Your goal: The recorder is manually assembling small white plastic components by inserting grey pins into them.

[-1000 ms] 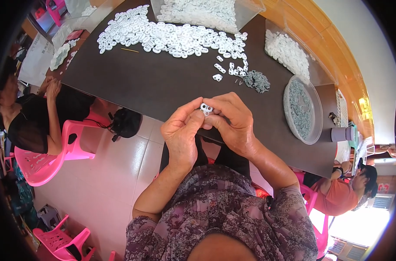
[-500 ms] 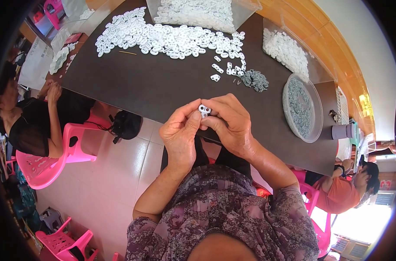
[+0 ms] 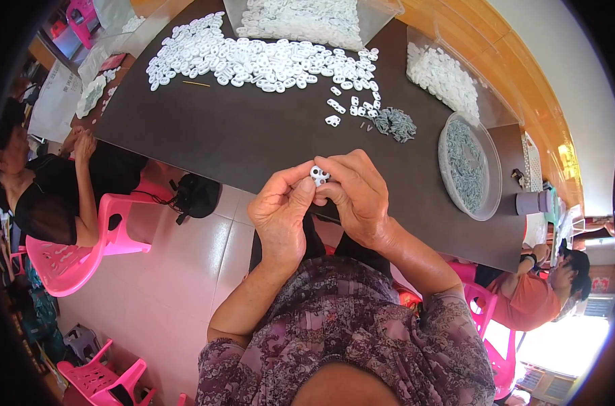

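**Small white plastic piece pinched between both hands over the near counter edge**

The left hand [image 3: 280,213] and the right hand [image 3: 358,196] met at the near edge of the dark counter [image 3: 219,135], their fingers [image 3: 300,189] pressed together around a small white plastic piece [image 3: 319,175]. The piece sat at the fingertips, its holed face turned up toward the camera; its long axis was too small to tell.

Far across the counter lay a wide spread of white plastic pieces [image 3: 253,61], with a small grey pile of metal parts [image 3: 395,124] to its right. Farther right stood a round clear tray of grey parts [image 3: 469,166].

At the left, another person sat on a pink plastic chair [image 3: 84,250] over a pale tiled floor [image 3: 179,284]. A second person in orange [image 3: 530,298] sat at the right.
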`<state>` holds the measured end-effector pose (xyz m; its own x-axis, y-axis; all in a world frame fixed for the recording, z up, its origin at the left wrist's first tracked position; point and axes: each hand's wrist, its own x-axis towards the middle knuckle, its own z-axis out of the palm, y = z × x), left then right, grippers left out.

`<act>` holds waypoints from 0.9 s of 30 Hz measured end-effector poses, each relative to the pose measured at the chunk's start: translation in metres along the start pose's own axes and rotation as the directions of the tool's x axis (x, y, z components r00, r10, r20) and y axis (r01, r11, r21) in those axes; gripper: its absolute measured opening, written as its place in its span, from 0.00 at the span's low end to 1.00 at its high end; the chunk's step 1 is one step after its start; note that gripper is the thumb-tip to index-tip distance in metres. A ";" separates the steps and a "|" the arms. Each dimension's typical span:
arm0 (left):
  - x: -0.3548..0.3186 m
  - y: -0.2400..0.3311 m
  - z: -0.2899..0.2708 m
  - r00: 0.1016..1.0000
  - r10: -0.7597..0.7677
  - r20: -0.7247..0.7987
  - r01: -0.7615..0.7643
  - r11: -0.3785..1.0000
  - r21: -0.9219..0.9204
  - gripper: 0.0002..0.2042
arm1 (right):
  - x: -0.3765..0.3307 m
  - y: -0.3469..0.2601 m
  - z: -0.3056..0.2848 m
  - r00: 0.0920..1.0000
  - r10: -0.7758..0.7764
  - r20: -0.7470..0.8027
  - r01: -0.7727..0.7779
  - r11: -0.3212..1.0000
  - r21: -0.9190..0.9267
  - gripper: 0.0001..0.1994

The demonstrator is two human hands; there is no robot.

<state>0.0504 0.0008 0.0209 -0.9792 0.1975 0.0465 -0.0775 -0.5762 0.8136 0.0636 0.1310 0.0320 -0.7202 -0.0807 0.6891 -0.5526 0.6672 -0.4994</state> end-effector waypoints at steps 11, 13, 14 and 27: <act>-0.003 -0.008 -0.002 0.999 0.030 0.031 -0.030 1.000 -0.001 0.10 | -0.005 0.004 0.000 0.998 -0.065 -0.023 0.065 0.998 -0.009 0.20; -0.002 -0.009 -0.002 0.999 0.025 0.034 -0.025 1.000 -0.001 0.10 | -0.006 0.002 0.000 0.999 -0.029 -0.018 0.029 1.000 0.000 0.20; -0.002 -0.009 -0.002 0.999 0.025 0.035 -0.025 1.000 -0.002 0.10 | -0.006 0.001 0.000 1.000 0.007 -0.012 -0.007 1.000 0.012 0.19; -0.004 -0.001 0.000 0.999 0.033 -0.014 -0.033 0.999 -0.004 0.10 | -0.006 -0.013 0.001 0.966 0.256 0.032 -0.258 0.953 0.161 0.17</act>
<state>0.0542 0.0008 0.0196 -0.9837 0.1672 0.0656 -0.0455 -0.5855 0.8094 0.0744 0.1219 0.0342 -0.8507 0.0694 0.5210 -0.4082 0.5371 -0.7381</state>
